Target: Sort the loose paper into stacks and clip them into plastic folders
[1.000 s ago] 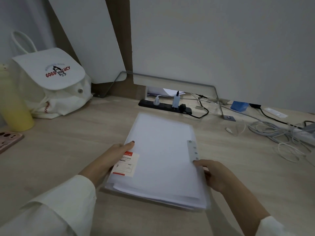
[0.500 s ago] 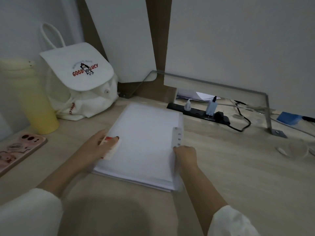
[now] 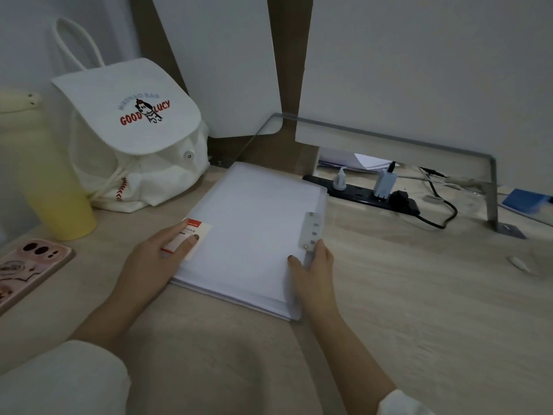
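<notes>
The person's left grip (image 3: 155, 259) holds the left edge of the folder (image 3: 257, 223), with the thumb lying over a red-and-white label (image 3: 202, 232) stuck there. The right grip (image 3: 314, 274) pinches the folder's right edge. Its thumb is on top of the cover and its fingers (image 3: 320, 245) touch the lower end of a clear snap strip (image 3: 312, 232) that runs along that edge.

The folder is clear plastic and lies flat on the surface (image 3: 404, 295) in the middle of the frame, tilted so its far end points to the upper right. A stack of white paper (image 3: 233, 295) sits inside it, and the sheet edges show in layers along the near side. Cream sleeves (image 3: 59, 381) cover both forearms at the bottom of the frame.

To the left, a phone (image 3: 27, 271) in a pink case lies near the frame edge, with a yellow cup (image 3: 57, 190) standing just behind it. A white bag (image 3: 134, 139) printed "GOOD LUCY" slumps at the upper left, close to the folder's far corner. Behind the folder on the right, a black power strip (image 3: 359, 196) lies with chargers plugged in and a black cable (image 3: 443, 214) looping off it. A grey metal bracket (image 3: 490, 190) stands over it, and something blue (image 3: 523, 200) shows at the right edge.
</notes>
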The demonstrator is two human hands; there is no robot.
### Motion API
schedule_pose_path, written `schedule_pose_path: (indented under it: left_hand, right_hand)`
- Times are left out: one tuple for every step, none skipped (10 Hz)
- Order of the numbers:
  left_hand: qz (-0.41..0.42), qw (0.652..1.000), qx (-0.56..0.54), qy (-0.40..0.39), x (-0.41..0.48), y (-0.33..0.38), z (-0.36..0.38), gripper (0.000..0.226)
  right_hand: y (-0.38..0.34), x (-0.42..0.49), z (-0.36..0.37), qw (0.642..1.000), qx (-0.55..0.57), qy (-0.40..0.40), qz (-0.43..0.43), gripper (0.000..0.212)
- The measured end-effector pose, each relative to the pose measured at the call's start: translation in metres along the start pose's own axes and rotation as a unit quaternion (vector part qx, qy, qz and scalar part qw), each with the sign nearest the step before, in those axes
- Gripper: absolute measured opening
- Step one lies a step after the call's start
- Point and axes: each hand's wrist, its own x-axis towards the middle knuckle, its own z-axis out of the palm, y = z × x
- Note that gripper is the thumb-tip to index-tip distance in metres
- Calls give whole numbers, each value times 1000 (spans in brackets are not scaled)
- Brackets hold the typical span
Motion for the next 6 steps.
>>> schedule_pose_path:
  left_hand:
    - [-2, 1000, 24, -8, 10, -3, -3, 45]
    - [-4, 999, 37, -10, 13, -4, -3, 46]
    - [-11, 999, 26, -17, 16, -5, -4, 46]
    - [-15, 999, 16, -32, 18, -6, -5, 47]
    - [7, 997, 71, 8, 11, 4, -7, 45]
    - [48, 989, 99, 95, -10, 13, -4, 41]
  right_hand:
    - [-1, 6, 7, 1000, -6, 7, 0, 66]
    - [1, 9, 11, 1000, -19, 9, -6, 67]
    - [-1, 8, 14, 1000, -26, 0, -13, 69]
    - [-5, 6, 9, 1000, -8, -26, -5, 67]
    - [-15, -5, -17, 995, 64, -72, 21, 51]
    - [-19, -15, -56, 995, 67, -62, 43, 46]
